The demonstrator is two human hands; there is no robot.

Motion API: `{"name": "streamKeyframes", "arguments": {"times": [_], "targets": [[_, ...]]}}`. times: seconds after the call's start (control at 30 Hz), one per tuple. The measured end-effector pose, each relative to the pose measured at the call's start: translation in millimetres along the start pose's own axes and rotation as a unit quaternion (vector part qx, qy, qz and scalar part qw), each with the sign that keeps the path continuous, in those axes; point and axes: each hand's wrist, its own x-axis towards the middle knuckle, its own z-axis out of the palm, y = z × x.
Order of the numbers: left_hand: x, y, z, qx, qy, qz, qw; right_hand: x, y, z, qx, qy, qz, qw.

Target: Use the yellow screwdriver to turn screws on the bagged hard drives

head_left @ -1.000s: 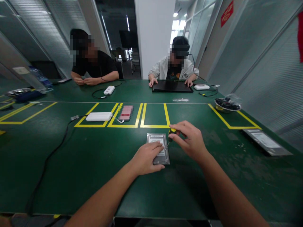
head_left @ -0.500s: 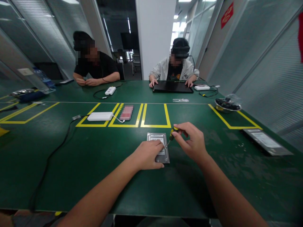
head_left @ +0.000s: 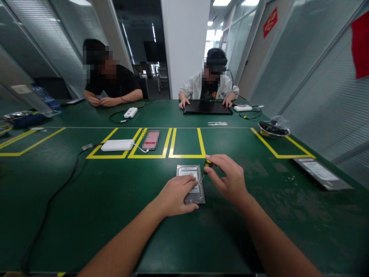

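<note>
A silver hard drive (head_left: 188, 167) with a white label lies flat on the green table. My left hand (head_left: 177, 194) holds it down, fingers across the label and thumb along its near edge. Between the thumb and fingers of my right hand (head_left: 227, 175) is a small screwdriver (head_left: 208, 164) with a yellow and black handle. Its thin shaft slants down to the drive's right edge, where the tip is too small to make out.
Right of my hands lies another drive-like metal unit (head_left: 319, 171), near a metal bowl (head_left: 273, 130) of dark items. Ahead are yellow tape outlines, a white power bank (head_left: 117, 145) and a phone (head_left: 151, 139). Across the table sit two people, one touching a black panel (head_left: 207, 107).
The whole view has shifted slightly, so things appear a little lower and farther left. Both hands keep the same holds, on the hard drive and the screwdriver.
</note>
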Motion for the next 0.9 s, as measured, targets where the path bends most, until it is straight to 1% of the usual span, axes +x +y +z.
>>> {"name": "streamKeyframes", "arguments": {"times": [0.2, 0.3, 0.47, 0.73, 0.9], "targets": [[-1.2, -0.8, 1.9, -0.011, 0.005, -0.005, 1.000, -1.5, -2.3, -0.4, 0.010, 0.006, 0.007, 1.000], [-1.0, -0.3, 2.0, -0.011, 0.004, -0.006, 1.000, -1.3, -2.6, 0.7, 0.010, 0.008, 0.000, 1.000], [-1.4, 0.7, 1.3, -0.016, 0.005, -0.007, 1.000, -0.9, -0.9, 3.7, 0.001, 0.031, -0.012, 0.999], [-1.9, 0.0, 2.1, -0.013, 0.006, -0.007, 1.000, -1.8, -1.2, 1.6, -0.001, 0.017, -0.016, 1.000], [-1.6, 0.5, 1.7, -0.017, 0.012, -0.005, 1.000, -3.4, 2.0, 4.1, 0.017, 0.026, -0.023, 0.999]]}}
